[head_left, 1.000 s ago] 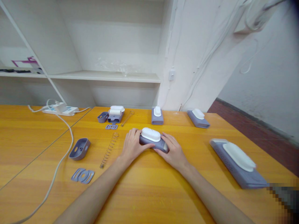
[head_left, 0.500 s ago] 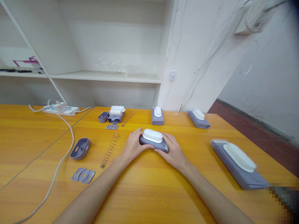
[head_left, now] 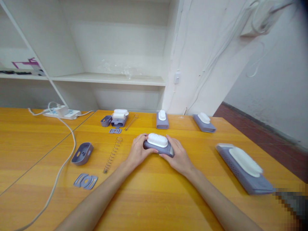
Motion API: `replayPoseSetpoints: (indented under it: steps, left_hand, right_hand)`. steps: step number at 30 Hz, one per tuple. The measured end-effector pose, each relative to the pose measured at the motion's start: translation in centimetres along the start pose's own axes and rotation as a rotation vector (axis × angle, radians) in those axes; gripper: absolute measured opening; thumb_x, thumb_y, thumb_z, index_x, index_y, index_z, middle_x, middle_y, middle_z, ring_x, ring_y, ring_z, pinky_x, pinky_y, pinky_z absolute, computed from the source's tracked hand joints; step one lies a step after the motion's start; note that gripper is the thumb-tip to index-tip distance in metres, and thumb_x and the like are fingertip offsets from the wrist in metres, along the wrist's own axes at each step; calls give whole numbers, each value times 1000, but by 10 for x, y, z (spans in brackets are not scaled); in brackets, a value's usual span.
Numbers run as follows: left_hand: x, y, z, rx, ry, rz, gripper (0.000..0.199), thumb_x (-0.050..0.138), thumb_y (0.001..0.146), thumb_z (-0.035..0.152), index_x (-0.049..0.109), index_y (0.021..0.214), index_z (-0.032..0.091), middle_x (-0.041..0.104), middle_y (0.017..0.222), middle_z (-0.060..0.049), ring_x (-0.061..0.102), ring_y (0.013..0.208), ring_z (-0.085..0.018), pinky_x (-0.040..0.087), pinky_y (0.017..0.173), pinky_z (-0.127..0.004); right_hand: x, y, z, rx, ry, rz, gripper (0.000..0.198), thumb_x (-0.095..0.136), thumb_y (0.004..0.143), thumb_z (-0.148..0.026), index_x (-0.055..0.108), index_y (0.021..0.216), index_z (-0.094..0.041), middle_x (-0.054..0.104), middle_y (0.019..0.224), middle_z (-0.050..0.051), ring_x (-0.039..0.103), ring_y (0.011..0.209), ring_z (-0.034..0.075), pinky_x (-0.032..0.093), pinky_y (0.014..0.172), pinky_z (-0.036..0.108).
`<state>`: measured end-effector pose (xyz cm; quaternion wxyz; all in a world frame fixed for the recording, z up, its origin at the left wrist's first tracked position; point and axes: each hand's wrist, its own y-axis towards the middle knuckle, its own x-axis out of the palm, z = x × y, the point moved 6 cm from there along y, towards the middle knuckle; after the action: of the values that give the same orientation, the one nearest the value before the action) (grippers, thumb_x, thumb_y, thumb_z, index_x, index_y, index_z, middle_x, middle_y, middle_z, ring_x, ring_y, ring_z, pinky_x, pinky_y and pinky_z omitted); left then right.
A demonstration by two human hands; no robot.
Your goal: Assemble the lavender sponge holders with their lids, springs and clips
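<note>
Between my hands, at the middle of the table, is a purple-grey plastic brush body with a white bristled oval head on top. My left hand closes round its left end, thumb along the near side. Its right end is gripped by my right hand, fingers behind and thumb in front. To the left of my left forearm lie a coil spring, a hollow purple-grey end cap and a flat slotted plate.
Similar purple-grey units with white tops stand at the back centre, back right and near right. More loose parts and a second spring lie at back left. A white cable runs from a power strip.
</note>
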<state>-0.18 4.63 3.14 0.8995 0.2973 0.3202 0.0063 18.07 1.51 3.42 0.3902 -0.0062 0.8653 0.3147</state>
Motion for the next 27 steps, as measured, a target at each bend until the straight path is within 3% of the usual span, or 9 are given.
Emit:
replayPoseSetpoints:
  steps: [6, 14, 20, 23, 27]
  left_hand:
    - [0, -2, 1, -19, -39, 13, 47, 74, 60, 50, 58, 93, 20, 58, 109, -8, 55, 102, -23, 42, 87, -36]
    - [0, -3, 7, -19, 60, 24, 58, 73, 57, 56, 53, 97, 20, 56, 95, -5, 53, 92, -22, 43, 80, -35]
    - [-2, -2, 13, -35, 99, 5, 63, 72, 56, 58, 51, 101, 20, 55, 97, -5, 52, 91, -22, 42, 80, -36]
    - [-5, -2, 17, -38, 87, 19, 60, 71, 59, 57, 50, 102, 20, 55, 98, -5, 51, 92, -22, 41, 81, -36]
    - [-10, -2, 19, -40, 81, 78, 34, 59, 77, 47, 51, 97, 20, 55, 94, -5, 51, 90, -19, 40, 82, -34]
  right_hand:
    - [0, 1, 0, 3, 19, -11, 71, 66, 74, -28, 34, 137, -24, 48, 131, 9, 42, 122, 26, 35, 104, 44]
    - [0, 2, 7, 74, 64, -17, 72, 65, 75, -30, 30, 137, -22, 43, 135, 11, 40, 124, 26, 33, 105, 46]
    - [-1, 3, 7, 54, -23, -15, 63, 60, 79, -33, 34, 135, -22, 46, 133, 12, 39, 125, 28, 20, 108, 56]
    - [-5, 3, 6, 31, -18, 50, 50, 54, 82, -31, 41, 130, -20, 50, 128, 12, 42, 121, 27, 27, 105, 51]
    - [-17, 3, 4, 30, 42, 175, 29, 49, 86, -28, 52, 114, -20, 56, 114, 10, 49, 109, 23, 38, 96, 41]
